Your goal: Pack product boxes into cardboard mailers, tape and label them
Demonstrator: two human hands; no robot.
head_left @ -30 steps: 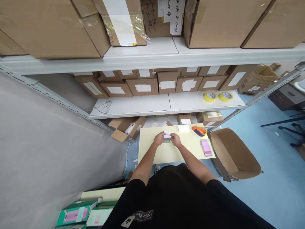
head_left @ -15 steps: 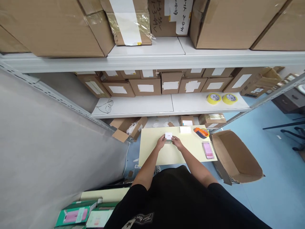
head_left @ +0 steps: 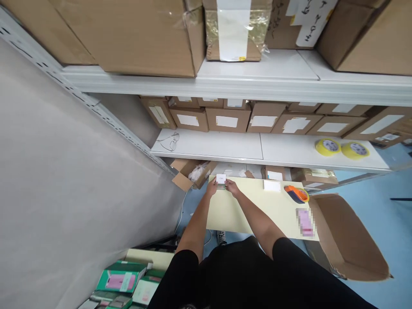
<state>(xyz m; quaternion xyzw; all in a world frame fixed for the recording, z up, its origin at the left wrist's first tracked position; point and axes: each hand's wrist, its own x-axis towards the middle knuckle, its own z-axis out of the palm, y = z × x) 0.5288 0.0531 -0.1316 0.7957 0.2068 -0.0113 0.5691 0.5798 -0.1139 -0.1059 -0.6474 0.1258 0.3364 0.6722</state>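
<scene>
A small box with a white top and a greenish front side (head_left: 221,179) is held between my two hands over the far left part of the pale yellow table (head_left: 257,210). My left hand (head_left: 211,187) grips its left side with closed fingers. On its right side, my right hand (head_left: 232,187) pinches it the same way. Dark print on the white face is too small to read. To the right on the table lie a white flat box (head_left: 272,185), an orange and blue tape dispenser (head_left: 295,194) with yellow tape, and a pixelated pink item (head_left: 305,222).
A shelf (head_left: 206,143) with labelled cartons, eyeglasses (head_left: 170,141) and yellow tape rolls (head_left: 327,146) stands behind the table. An open carton (head_left: 350,240) is at right, another (head_left: 183,181) at far left. Green boxes (head_left: 120,281) lie lower left, beside the grey wall (head_left: 80,184).
My view has turned to the left, so the shelf and table appear further right. Both hands, still holding the small box, have shifted toward the table's far left corner.
</scene>
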